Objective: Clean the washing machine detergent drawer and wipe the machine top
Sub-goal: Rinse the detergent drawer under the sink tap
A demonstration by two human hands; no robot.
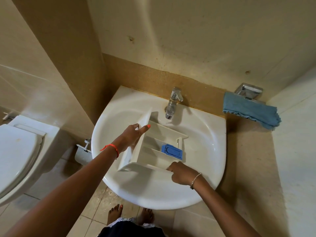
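The white detergent drawer (153,147) hangs over the basin of a white sink (208,151), its front panel pointing to the left. A blue softener cap (171,151) sits in one of its compartments. My left hand (131,135) grips the front panel, thumb on top of its edge. My right hand (181,173) holds the drawer's near rear corner with curled fingers. The chrome tap (172,103) stands just behind the drawer, and no water shows at its spout.
A blue cloth (249,110) lies on the beige counter at the right, by a chrome wall fitting (248,91). A toilet (18,151) with its lid down stands at the left. My bare feet (130,216) are on the tiled floor below the sink.
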